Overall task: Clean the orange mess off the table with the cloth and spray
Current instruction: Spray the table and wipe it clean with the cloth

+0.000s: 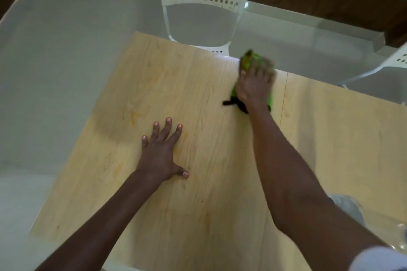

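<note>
Hands 2: left hand (161, 154) fingers spread on table (211, 204) | right hand (253, 86) presses 1 cloth (250, 61)

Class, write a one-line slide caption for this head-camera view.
Right hand presses a green cloth at the wooden table's far edge while the left hand rests flat beside faint orange smears.

one wooden table (198, 99) is in view, and two white perforated chairs: one chair (203, 4) at the far edge and a second chair (387, 68) partly visible at the right edge of the view. there is one green cloth (251, 61), and two hands, the left hand (160, 152) and the right hand (253, 86). at least three faint orange stains show on the wood, one stain (134, 116) left of the left hand, a second stain (186, 138) just beside its fingers and a third stain (117, 169) nearer the left edge; one clear plastic item (396, 233) at the lower right is too blurred to identify.
</note>
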